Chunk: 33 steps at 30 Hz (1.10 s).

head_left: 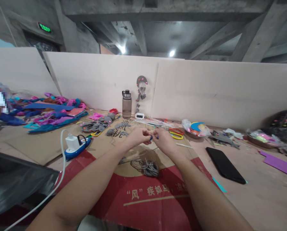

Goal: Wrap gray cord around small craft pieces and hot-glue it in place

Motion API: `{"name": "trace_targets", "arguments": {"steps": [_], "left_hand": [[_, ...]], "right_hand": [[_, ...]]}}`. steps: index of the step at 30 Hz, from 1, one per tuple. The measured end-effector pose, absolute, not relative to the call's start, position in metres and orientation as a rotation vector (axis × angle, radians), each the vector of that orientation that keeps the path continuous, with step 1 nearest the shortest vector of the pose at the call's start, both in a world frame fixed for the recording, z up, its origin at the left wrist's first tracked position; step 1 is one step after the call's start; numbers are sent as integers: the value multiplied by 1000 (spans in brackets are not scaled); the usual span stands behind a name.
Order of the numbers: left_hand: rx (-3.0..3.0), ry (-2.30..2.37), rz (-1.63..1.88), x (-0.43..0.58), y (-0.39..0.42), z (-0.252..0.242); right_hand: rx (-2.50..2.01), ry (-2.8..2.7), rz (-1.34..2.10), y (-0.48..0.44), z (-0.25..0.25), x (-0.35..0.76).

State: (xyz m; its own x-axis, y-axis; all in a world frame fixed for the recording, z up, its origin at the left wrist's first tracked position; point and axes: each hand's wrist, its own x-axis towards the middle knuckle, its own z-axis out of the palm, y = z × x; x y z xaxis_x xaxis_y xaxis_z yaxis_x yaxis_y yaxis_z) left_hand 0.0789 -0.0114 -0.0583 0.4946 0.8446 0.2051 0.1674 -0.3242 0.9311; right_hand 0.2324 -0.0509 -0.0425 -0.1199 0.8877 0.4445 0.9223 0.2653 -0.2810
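My left hand [139, 137] and my right hand [163, 140] are close together above the cardboard, fingers pinched. Small dark blue spots show at the fingertips of both; what they grip is too small to make out. Beneath my hands lies a loose bundle of grey yarn [151, 168], with a thin strand running up towards my right hand. Red-handled scissors [176, 131] and yellow-handled scissors [176, 136] rest just beyond my right hand. Grey felt pieces [99, 124] and a small grey ball of yarn [110, 132] lie to the left.
A water bottle [127, 106] stands at the back beside a hanging grey felt ornament [142, 86]. At left are a blue power strip [77, 149], its white cable and colourful felt scraps [54, 110]. At right lie a black phone [225, 164] and a filled bowl [193, 134].
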Motion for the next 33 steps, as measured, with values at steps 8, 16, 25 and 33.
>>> {"name": "trace_targets", "arguments": {"steps": [8, 16, 25, 33], "left_hand": [[1831, 1010, 952, 83, -21, -53], [1654, 944, 1158, 81, -17, -51], [1587, 830, 1178, 84, -23, -49], [1564, 642, 889, 74, -13, -48]], "right_hand": [[-1492, -2046, -121, -53, -46, 230], [-1319, -1782, 51, -51, -48, 226], [-1336, -1673, 118, -56, -47, 223], [-1446, -1644, 152, -52, -44, 228]]}}
